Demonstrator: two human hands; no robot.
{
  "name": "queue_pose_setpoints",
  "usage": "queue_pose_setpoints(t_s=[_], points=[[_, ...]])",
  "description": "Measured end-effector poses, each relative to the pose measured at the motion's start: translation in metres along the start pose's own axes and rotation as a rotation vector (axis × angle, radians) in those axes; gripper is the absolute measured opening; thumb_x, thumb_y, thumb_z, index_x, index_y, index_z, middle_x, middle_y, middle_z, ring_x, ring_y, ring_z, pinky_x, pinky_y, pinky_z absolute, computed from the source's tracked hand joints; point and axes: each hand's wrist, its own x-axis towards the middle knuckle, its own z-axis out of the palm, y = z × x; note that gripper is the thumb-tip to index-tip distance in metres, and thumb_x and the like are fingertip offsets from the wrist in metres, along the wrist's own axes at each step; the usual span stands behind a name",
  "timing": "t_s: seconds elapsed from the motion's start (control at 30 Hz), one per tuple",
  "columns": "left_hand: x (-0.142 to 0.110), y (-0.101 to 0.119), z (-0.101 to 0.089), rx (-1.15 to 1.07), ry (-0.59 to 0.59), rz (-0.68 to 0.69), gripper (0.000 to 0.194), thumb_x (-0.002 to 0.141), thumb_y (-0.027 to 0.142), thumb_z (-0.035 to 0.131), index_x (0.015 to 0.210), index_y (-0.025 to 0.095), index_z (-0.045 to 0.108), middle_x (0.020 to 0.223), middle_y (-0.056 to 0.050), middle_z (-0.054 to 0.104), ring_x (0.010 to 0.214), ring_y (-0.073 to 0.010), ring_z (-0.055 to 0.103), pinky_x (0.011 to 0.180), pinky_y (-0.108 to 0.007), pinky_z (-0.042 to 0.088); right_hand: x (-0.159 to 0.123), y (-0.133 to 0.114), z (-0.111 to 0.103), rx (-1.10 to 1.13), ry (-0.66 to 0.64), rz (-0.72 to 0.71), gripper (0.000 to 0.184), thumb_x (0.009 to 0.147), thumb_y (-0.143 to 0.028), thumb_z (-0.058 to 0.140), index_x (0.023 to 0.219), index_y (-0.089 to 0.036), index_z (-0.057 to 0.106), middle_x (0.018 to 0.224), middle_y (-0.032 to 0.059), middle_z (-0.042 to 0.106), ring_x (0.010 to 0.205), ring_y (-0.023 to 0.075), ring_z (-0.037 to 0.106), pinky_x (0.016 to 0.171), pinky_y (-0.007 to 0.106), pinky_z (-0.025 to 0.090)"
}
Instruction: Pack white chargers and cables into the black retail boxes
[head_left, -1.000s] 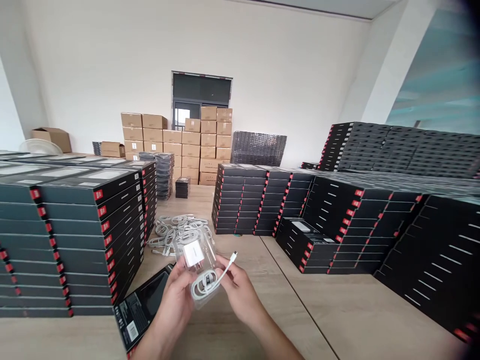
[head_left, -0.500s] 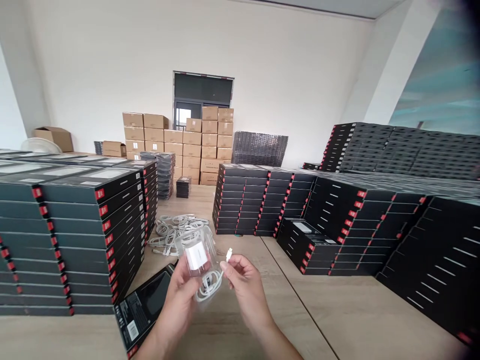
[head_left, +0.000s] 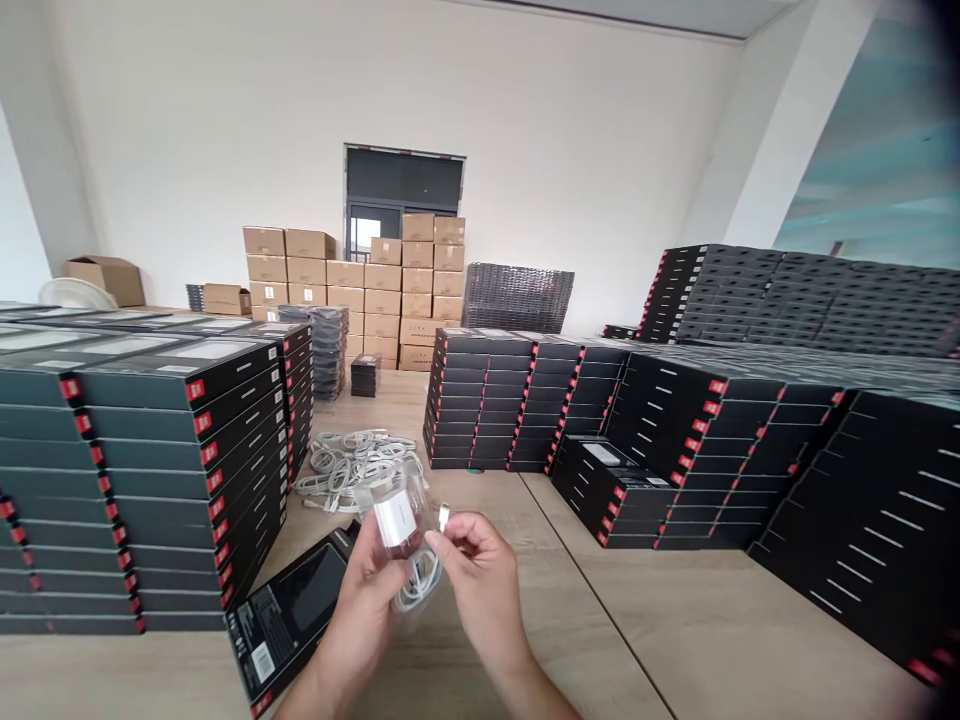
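My left hand (head_left: 369, 590) is closed on a clear plastic package that holds a white charger (head_left: 397, 520). Below the charger hangs a coiled white charging cable (head_left: 420, 582), partly behind my left fingers. My right hand (head_left: 484, 575) pinches this cable close to its plug (head_left: 444, 516), which points upward beside the package. Beyond my hands lies a tangled heap of white cables (head_left: 356, 460) on the wooden table (head_left: 555, 640). A black box (head_left: 289, 610) with a barcode label lies on the table left of my left forearm.
Tall stacks of black boxes with red marks (head_left: 180, 480) stand on the left. More black box stacks (head_left: 480, 400) run from the middle to the right. Brown cartons (head_left: 382, 300) are piled by the window at the back. A seam crosses the table on the right.
My right hand has moved slightly left and down with the plug, closer to the package. The charger package is turned a little in my left hand.
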Motion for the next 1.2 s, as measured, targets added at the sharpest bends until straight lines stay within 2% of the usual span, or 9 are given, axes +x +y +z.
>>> queue_pose_setpoints(t_s=[0.13,0.27,0.37,0.43,0.57,0.73,0.9,1.03,1.2], points=[[0.001,0.002,0.0,0.014,0.05,-0.01,0.059,0.065,0.02,0.075,0.122,0.024,0.059,0.118,-0.009,0.068,0.109,-0.029,0.062,0.093,-0.038,0.047,0.0,0.003,0.001,0.099,0.008,0.136,0.028,0.065,-0.042,0.08,0.069,-0.017,0.069,0.06,0.0004,0.063,0.055,0.014,0.051,0.053,0.026,0.042],[0.003,0.001,-0.005,0.027,0.005,0.007,0.054,0.066,0.019,0.073,0.119,0.023,0.061,0.119,-0.01,0.068,0.11,-0.0297,0.061,0.093,-0.038,0.047,0.002,0.006,-0.001,0.142,-0.037,0.211,0.031,0.067,-0.046,0.077,0.076,-0.016,0.073,0.065,0.0031,0.067,0.057,0.0156,0.054,0.052,0.026,0.042],[0.004,0.0,-0.006,0.026,-0.031,-0.007,0.052,0.064,0.02,0.073,0.116,0.021,0.064,0.117,-0.011,0.069,0.109,-0.0307,0.062,0.092,-0.039,0.047,0.003,0.005,-0.002,0.012,-0.083,0.148,0.03,0.075,-0.045,0.07,0.082,-0.016,0.074,0.068,0.0049,0.069,0.059,0.0175,0.056,0.053,0.027,0.044],[0.003,-0.001,-0.005,0.01,-0.04,-0.035,0.054,0.062,0.02,0.073,0.116,0.021,0.064,0.116,-0.011,0.07,0.107,-0.031,0.063,0.091,-0.039,0.048,0.002,0.004,-0.002,-0.087,-0.101,0.077,0.031,0.08,-0.04,0.065,0.096,-0.015,0.072,0.071,0.0051,0.069,0.062,0.0193,0.058,0.057,0.028,0.046],[0.003,0.0,-0.002,-0.041,-0.031,-0.085,0.057,0.06,0.017,0.072,0.117,0.021,0.064,0.114,-0.011,0.071,0.107,-0.0309,0.064,0.089,-0.038,0.049,-0.002,0.002,-0.001,-0.178,-0.088,-0.054,0.046,0.085,-0.029,0.057,0.13,-0.018,0.05,0.072,0.0008,0.068,0.07,0.0195,0.063,0.068,0.028,0.049],[0.002,-0.002,-0.004,-0.093,-0.057,-0.117,0.055,0.062,0.012,0.068,0.117,0.019,0.064,0.112,-0.011,0.071,0.105,-0.0309,0.065,0.089,-0.039,0.049,-0.001,0.001,-0.004,-0.326,-0.153,-0.119,0.03,0.087,-0.028,0.053,0.114,-0.019,0.061,0.074,0.0027,0.069,0.066,0.0196,0.063,0.065,0.028,0.049],[0.002,-0.004,-0.006,-0.123,-0.084,-0.165,0.056,0.06,0.009,0.067,0.115,0.019,0.065,0.101,-0.01,0.074,0.097,-0.0286,0.067,0.083,-0.036,0.051,0.004,0.003,-0.009,-0.297,-0.191,-0.033,0.034,0.087,-0.032,0.054,0.112,-0.015,0.069,0.083,0.0095,0.075,0.073,0.0255,0.069,0.069,0.034,0.053],[0.002,-0.003,-0.006,-0.136,-0.109,-0.197,0.055,0.059,0.007,0.064,0.113,0.018,0.067,0.095,-0.009,0.075,0.091,-0.0253,0.068,0.079,-0.031,0.049,0.005,0.004,-0.009,-0.326,-0.173,-0.036,0.037,0.087,-0.033,0.053,0.114,-0.015,0.07,0.084,0.0103,0.076,0.071,0.026,0.069,0.068,0.035,0.053],[0.0,-0.004,-0.007,-0.176,-0.101,-0.21,0.052,0.058,0.004,0.06,0.107,0.018,0.069,0.092,-0.007,0.075,0.085,-0.0226,0.068,0.077,-0.03,0.049,0.007,0.005,-0.013,-0.595,-0.221,-0.146,0.032,0.089,-0.027,0.049,0.109,-0.022,0.074,0.083,0.0081,0.075,0.071,0.0245,0.068,0.068,0.034,0.05]])
